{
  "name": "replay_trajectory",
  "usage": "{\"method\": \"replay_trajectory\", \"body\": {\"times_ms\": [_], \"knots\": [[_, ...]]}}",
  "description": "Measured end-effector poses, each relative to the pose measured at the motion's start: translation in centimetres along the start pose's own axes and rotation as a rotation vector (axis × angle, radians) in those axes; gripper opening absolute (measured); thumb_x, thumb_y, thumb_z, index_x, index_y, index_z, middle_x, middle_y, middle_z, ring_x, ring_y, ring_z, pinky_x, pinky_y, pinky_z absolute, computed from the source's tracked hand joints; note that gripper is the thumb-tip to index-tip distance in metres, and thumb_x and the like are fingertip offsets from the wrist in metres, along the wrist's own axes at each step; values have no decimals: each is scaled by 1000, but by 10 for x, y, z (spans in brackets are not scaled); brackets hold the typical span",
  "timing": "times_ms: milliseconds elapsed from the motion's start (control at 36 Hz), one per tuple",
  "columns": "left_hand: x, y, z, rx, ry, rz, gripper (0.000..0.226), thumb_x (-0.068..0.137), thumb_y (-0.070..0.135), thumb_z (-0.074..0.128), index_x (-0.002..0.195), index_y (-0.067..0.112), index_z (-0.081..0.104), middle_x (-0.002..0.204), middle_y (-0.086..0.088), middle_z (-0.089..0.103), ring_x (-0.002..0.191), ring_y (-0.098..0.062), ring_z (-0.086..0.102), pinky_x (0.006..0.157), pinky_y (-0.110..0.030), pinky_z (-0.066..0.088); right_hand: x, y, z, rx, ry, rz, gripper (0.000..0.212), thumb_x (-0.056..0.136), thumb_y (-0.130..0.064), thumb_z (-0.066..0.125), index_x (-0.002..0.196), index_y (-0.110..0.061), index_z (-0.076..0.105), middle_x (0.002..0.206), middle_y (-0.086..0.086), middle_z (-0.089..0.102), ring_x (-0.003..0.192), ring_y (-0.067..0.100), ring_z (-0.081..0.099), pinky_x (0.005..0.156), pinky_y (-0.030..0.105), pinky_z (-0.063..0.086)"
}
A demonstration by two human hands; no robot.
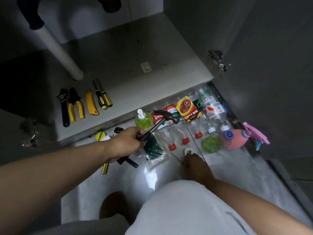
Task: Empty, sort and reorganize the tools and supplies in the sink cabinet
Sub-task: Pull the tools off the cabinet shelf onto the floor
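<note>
My left hand (126, 141) grips the black handle of a claw hammer (163, 120), whose steel head hangs over the bottles on the floor. My right hand (196, 165) rests low on the floor, fingers at a small white roll (188, 151); whether it holds the roll is unclear. On the cabinet floor (135, 85) lie a black wrench (63, 107), yellow pliers (75, 106), a yellow utility knife (91, 105) and two screwdrivers (102, 95), side by side.
Several plastic bottles (179, 133), a green soap dispenser (144, 119), a red-yellow packet (188, 108) and a pink spray bottle (240, 136) lie on the floor before the cabinet. A white drain pipe (59, 48) stands inside at left. The open door (271, 82) is at right.
</note>
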State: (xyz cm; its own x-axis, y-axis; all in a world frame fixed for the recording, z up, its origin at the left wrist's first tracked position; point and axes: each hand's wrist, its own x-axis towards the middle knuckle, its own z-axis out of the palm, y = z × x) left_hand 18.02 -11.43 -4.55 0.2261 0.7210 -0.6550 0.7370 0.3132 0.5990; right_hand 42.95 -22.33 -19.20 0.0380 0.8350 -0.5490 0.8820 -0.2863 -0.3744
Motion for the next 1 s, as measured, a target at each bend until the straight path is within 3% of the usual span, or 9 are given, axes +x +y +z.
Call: {"method": "replay_trajectory", "body": {"times_ms": [111, 194, 278, 361, 472, 583, 750, 889, 1000], "knots": [[-1, 5, 5, -81, -16, -5, 23, 96, 6, 63, 115, 18, 62, 110, -4, 67, 94, -18, 64, 83, -32, 54, -3, -42, -30, 827, -238, 37, 16, 91, -28, 66, 94, -15, 75, 80, -1, 70, 67, 12, 68, 56, 26, 50], [-5, 15, 17, -129, 5, 20, 26, 96, 7, 64, 118, 14, 54, 110, -11, 64, 87, -17, 61, 76, -30, 54, -6, -82, -58, 1162, -424, -41, 34, 87, -47, 67, 112, -24, 70, 100, 1, 74, 84, 20, 72, 63, 27, 55], [-10, 27, 29, -208, 24, 80, 31, 93, 7, 67, 116, 13, 48, 107, -15, 65, 88, -20, 67, 72, -30, 61, -7, -116, -79, 1229, -346, -106, 38, 88, -53, 66, 111, -24, 66, 107, 1, 74, 100, 19, 72, 76, 32, 58], [-12, 38, 34, -175, 61, 166, 33, 94, 6, 66, 121, 11, 46, 113, -19, 65, 104, -31, 68, 89, -48, 59, -7, -131, -92, 1125, -94, -54, 34, 89, -55, 65, 95, -22, 69, 89, -3, 74, 85, 15, 69, 69, 30, 52], [-9, 42, 34, -63, 75, 234, 26, 95, 13, 70, 115, 12, 54, 108, -19, 64, 93, -22, 64, 75, -19, 53, -5, -116, -100, 1111, -38, -37, 27, 89, -47, 70, 80, -22, 71, 71, -7, 71, 62, 6, 64, 56, 22, 45], [-3, 36, 33, 116, -46, 210, 30, 95, 20, 69, 123, 19, 58, 111, -8, 66, 102, -21, 66, 87, -29, 55, -7, -81, -91, 990, 10, 18, 14, 92, -24, 68, 83, -15, 63, 76, 7, 69, 48, 6, 59, 47, 22, 44], [13, 25, 28, 249, -34, 196, 15, 98, 17, 62, 113, 20, 64, 108, 3, 67, 98, -11, 64, 71, -9, 45, -28, -9, -66, 276, 134, -28, 17, 95, -30, 59, 83, -20, 55, 80, -3, 66, 83, 23, 62, 73, 36, 48], [20, 23, 30, 305, -87, 222, 13, 98, 18, 63, 109, 23, 66, 105, 6, 68, 97, -10, 65, 74, -11, 45, -42, 44, -37, 25, 54, 84, 13, 97, -33, 51, 88, -23, 48, 88, 1, 66, 91, 30, 64, 65, 32, 37], [24, 20, 31, 334, -90, 241, 12, 98, 20, 62, 108, 26, 66, 101, 10, 67, 91, -4, 62, 66, -5, 41, -49, 72, -22, -82, 2, 177, 14, 98, -34, 48, 104, -23, 54, 105, 5, 68, 99, 31, 65, 75, 34, 47]]}}
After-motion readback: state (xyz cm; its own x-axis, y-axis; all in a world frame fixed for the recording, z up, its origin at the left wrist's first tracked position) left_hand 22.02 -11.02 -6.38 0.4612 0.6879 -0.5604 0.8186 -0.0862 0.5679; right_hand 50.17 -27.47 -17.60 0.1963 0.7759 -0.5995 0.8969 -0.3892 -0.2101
